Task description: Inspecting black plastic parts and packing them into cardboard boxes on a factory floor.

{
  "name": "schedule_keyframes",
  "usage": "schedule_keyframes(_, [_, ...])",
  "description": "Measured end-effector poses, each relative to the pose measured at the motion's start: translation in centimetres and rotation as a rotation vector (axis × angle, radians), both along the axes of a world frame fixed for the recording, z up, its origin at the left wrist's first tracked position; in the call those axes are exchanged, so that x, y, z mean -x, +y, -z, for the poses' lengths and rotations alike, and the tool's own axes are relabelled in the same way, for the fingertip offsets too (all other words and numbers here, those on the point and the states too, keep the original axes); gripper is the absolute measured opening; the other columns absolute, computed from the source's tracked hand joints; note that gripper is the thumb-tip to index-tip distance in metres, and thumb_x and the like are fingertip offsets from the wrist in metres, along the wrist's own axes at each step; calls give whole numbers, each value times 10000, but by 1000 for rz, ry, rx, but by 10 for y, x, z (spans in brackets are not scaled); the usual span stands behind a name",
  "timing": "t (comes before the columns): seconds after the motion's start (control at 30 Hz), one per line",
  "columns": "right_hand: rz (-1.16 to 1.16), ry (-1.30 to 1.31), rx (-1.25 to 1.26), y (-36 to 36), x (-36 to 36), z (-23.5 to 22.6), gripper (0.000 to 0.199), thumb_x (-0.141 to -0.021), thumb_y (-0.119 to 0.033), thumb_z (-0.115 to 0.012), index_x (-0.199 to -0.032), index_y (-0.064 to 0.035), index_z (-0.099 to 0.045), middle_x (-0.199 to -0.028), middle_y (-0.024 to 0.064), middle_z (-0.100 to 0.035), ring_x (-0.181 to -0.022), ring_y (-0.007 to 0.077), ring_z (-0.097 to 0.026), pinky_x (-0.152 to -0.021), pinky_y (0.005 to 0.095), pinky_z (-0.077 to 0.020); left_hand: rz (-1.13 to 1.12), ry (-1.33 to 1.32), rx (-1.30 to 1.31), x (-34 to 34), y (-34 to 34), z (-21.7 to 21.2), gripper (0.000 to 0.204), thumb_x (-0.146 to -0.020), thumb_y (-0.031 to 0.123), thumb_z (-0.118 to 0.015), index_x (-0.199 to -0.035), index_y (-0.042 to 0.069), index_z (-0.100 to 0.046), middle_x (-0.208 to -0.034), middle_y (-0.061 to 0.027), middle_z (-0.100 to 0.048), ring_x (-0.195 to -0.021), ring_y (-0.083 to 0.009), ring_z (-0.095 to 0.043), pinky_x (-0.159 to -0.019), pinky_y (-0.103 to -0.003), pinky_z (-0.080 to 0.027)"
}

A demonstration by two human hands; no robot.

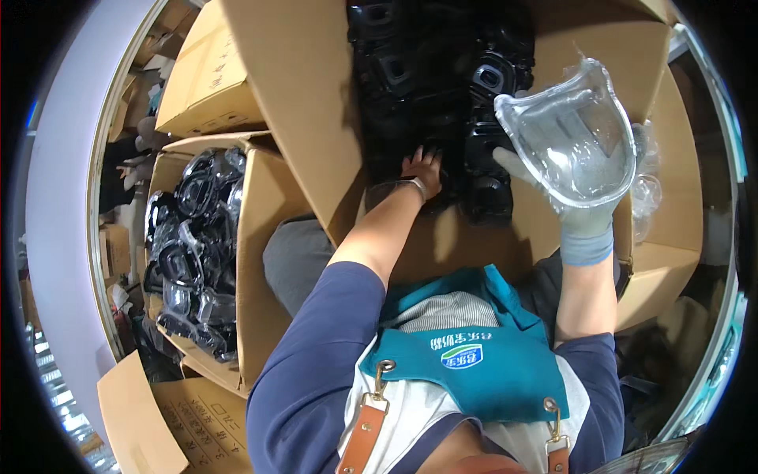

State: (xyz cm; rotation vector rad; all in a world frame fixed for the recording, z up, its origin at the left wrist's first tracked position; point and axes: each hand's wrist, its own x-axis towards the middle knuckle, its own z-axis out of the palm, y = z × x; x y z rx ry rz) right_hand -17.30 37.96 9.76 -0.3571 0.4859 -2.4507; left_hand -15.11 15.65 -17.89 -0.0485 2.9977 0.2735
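Cardboard box [304,110] of black trays [410,91] — left hand [423,172] inside, splayed, empty — right hand [586,221] curled around 1 clear shell [572,142]

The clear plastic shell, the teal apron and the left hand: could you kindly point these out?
Clear plastic shell [575,146], head view: its hollow middle.
Teal apron [496,375], head view: its bib.
Left hand [425,171], head view: its back.

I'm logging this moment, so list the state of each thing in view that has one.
Left hand: bare, fingers spread, among the black parts
Right hand: gloved, gripping the clear shell
Clear shell: held up
Black parts: piled inside the large box
Large box: open
Left-side box: open, filled with plastic pieces
Apron: worn, straps clipped on
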Motion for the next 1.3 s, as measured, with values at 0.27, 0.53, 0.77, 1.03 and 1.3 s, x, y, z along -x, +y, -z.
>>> schedule_keyframes(0.27, [-76,10,122,27,12,9,660,-963,-572,-466,-1481,-177,-359,-1484,94,-427,-1370,336,-401,-1156,589,-279,419,-650,307,1,33,6,542,-840,371,-639,-1326,136,-602,-1379,-108,-564,-1355,-329,-421,-1093,-542,-334])
schedule_keyframes(0.53, [209,-178,-89,29,18,6,740,-944,-574,-474,-1504,-127,-289,-1446,215,-404,-1353,442,-383,-1102,638,-328,126,-293,-332,-24,22,-124,236,-911,215,-547,-1063,68,-651,-973,-225,-680,-914,-424,-639,-795,-478,-529])
schedule_keyframes(0.77, [176,222,-437,-12,6,30,502,-1009,-423,-446,-1434,-157,-453,-1376,116,-522,-1297,275,-484,-1107,460,-390,-473,75,-1771,-70,-28,-239,295,-963,70,-487,-1233,-27,-554,-1062,-64,-660,-889,-140,-640,-763,-267,-530])
schedule_keyframes(1.03, [-151,-473,-45,-67,-40,48,440,-961,-173,-570,-1376,-59,-474,-1353,99,-566,-1194,226,-578,-1021,380,-486,-232,441,-1180,-68,-19,-202,957,-748,373,-788,-1451,-24,-274,-1469,-293,-213,-1357,-431,-308,-1147,-449,-267])
schedule_keyframes(1.3, [181,551,-724,-63,-81,28,832,-960,-556,-514,-1536,-77,-154,-1481,103,-373,-1352,224,-406,-1110,364,-363,67,366,-1078,-96,-3,-237,1303,-581,670,-804,-1521,40,-157,-1539,-319,-12,-1409,-471,-236,-1137,-487,-304])
